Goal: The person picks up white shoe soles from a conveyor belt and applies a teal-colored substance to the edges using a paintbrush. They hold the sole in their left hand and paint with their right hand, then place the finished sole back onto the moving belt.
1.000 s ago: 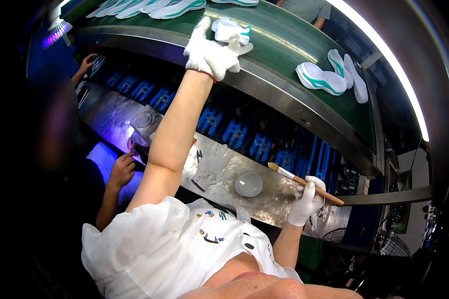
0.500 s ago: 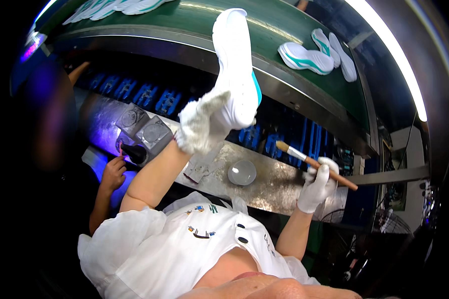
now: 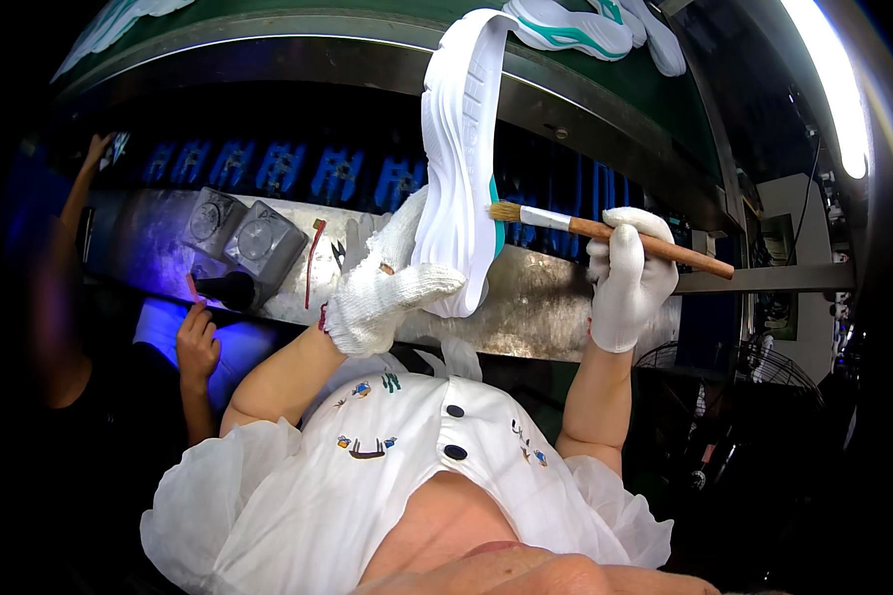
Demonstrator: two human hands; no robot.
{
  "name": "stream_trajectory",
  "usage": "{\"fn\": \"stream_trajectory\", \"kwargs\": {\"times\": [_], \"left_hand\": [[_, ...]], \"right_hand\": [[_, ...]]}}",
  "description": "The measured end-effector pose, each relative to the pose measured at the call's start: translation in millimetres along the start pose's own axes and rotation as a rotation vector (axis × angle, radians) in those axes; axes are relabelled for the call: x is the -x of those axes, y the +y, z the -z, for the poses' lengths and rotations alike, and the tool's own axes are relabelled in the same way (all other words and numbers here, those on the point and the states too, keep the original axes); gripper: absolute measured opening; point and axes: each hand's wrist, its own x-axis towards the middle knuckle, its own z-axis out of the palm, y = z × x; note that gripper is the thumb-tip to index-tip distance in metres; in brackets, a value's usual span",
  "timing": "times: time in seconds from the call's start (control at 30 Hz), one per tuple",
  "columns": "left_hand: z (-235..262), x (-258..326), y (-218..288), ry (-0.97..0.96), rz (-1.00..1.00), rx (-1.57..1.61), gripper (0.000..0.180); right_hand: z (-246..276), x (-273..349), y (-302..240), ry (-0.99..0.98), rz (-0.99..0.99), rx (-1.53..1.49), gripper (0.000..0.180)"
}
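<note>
My left hand (image 3: 387,288), in a white knit glove, grips a white shoe sole (image 3: 451,178) by its lower part. The sole stands nearly upright, its ridged sidewall facing me and a teal strip along its right edge. My right hand (image 3: 630,273), gloved in white too, closes round the wooden handle of a flat paintbrush (image 3: 595,229). The brush lies almost level, its tan bristles at the sole's right edge by the teal strip. Beneath both hands is a metal worktop (image 3: 546,297).
More white and teal soles (image 3: 575,30) lie on a green conveyor belt (image 3: 298,22) behind a metal rail. At left, a red toothbrush (image 3: 315,263) lies near two grey blocks (image 3: 260,238). Another person's hand (image 3: 198,339) is beside a black pot (image 3: 230,291). A caged fan (image 3: 779,372) stands at right.
The sole has turned from its smooth face to its ridged sidewall and come lower. My right hand has brought the brush up and left to the sole's edge. The view has shifted too.
</note>
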Motion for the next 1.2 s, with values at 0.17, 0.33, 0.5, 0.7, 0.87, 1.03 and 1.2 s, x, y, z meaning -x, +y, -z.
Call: {"fn": "stream_trajectory", "kwargs": {"times": [0.17,0.33,0.5,0.7,0.87,1.03,1.2], "left_hand": [[2,1,-10,-0.014,-0.011,-0.011,0.097],[1,1,-11,0.007,-0.008,0.012,0.094],[0,1,-11,0.055,0.014,0.069,0.088],[6,-3,-12,0.088,-0.017,0.132,0.077],[9,-3,-13,0.142,-0.037,0.197,0.066],[11,-2,-12,0.199,-0.059,0.292,0.058],[16,-4,-15,0.212,-0.071,0.392,0.057]], "right_hand": [[-7,-12,-1,-0.008,0.059,0.03,0.012],[-10,-21,-2,0.006,0.086,0.047,0.01],[-12,-14,-3,-0.078,0.181,0.071,0.009],[-12,-8,-8,-0.176,0.367,0.266,0.007],[-8,-4,-13,-0.221,0.456,0.35,0.009],[-3,5,-16,-0.25,0.476,0.358,0.009],[4,9,-15,-0.267,0.488,0.261,0.008]]}}
